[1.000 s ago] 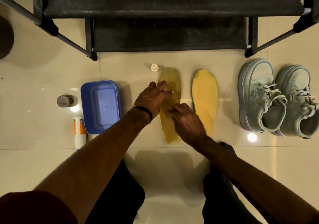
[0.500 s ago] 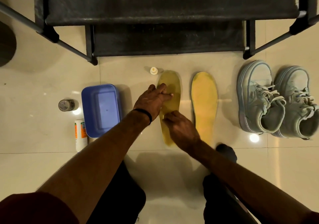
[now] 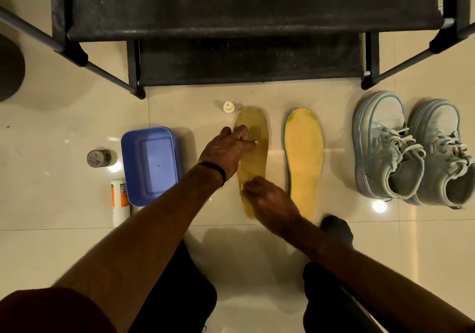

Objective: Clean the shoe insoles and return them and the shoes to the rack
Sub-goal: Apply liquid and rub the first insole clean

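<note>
the long flat yellow foam insole is lying on the shiny pale tile floor, right under both hands. it is held down near its toe end by the left hand, whose fingers are laid out straight and flat on it. the heel half is being rubbed by the right hand, whose fingers look curled down on the foam; the hand is blurred, so it cannot be told if a cloth or anything else is held.

to do this step well, the toe end should be kept pressed so the insole is not slid away, and the rubbing should be done all the way along, out to the thin edges too.

the second yellow foam insole is lying just beside the right hand, on its outer side. the two pale blue lace-up shoes are further out on that side. the black shoe rack is past the fingertips. a small white bottle cap is very near the toe end. beside the left hand there is a blue plastic tub, then a small round jar and a white and orange tube.

open floor is left only between the things, so rubbing strokes should be kept short and along the insole.
</note>
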